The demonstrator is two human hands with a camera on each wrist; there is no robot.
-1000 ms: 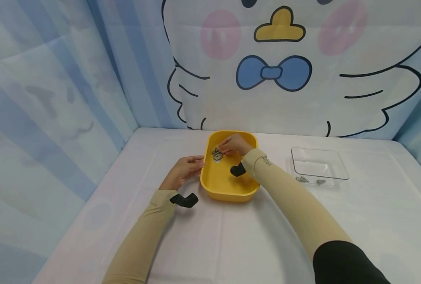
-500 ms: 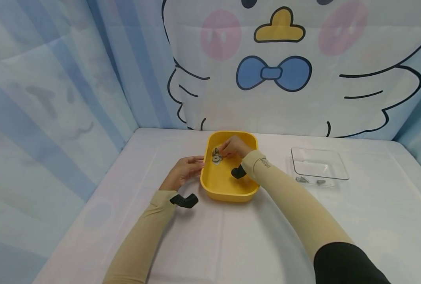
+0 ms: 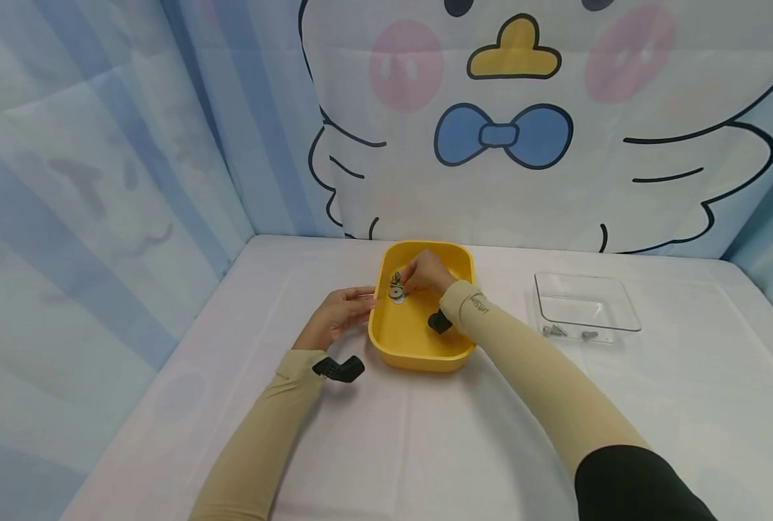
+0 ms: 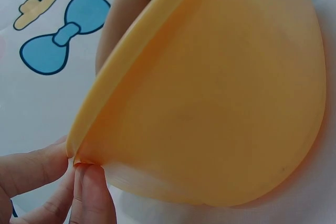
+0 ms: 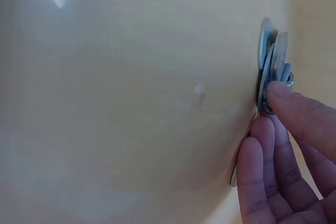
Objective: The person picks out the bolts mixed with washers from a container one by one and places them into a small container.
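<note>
A yellow plastic tub stands on the table. My left hand holds its left rim, and in the left wrist view the thumb and fingers pinch the rim. Against the far left part of the tub's inside lies a small pile of metal washers. My right hand reaches in there. Close up in the right wrist view, its thumb presses a washer of the pile, with the fingertips curled just below. Smaller metal pieces among the washers are partly hidden by the thumb.
A clear plastic box stands on the right of the table. Two small grey metal pieces, one left and one right, show at its near side. A printed cloth hangs behind the table.
My right hand has shifted slightly among the washers, and the pile's outline differs a little. The left hand and the tub stay where they were.
</note>
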